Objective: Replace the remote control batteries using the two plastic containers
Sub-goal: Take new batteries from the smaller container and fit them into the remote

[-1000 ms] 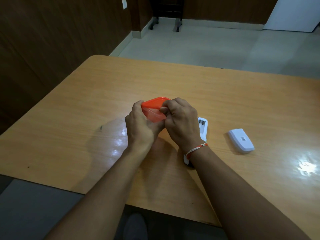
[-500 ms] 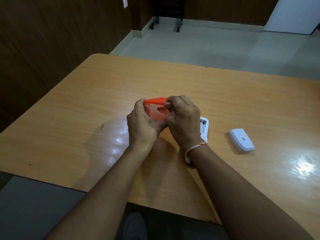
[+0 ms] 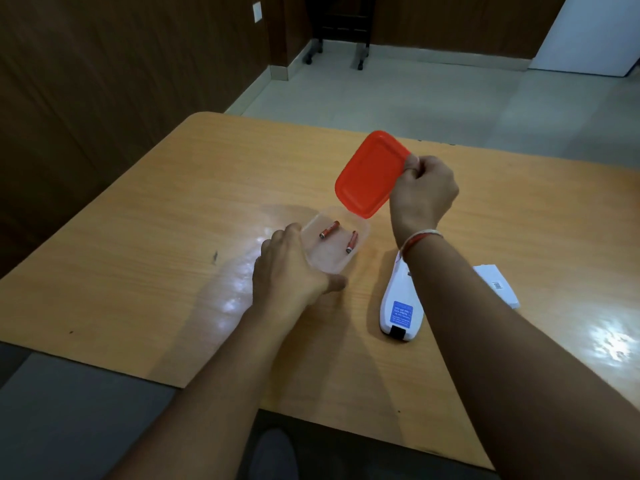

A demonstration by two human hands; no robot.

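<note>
Container [image 3: 332, 247] | left grip [image 3: 291, 271] holds its near edge | right grip [image 3: 420, 192] raised, pinching orange lid [image 3: 372, 174]

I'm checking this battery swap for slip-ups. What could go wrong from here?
The two batteries lie loose in the clear container, which the left hand holds by its near edge; tilting it could spill them. The right forearm hangs over the remote and might knock it.
</note>
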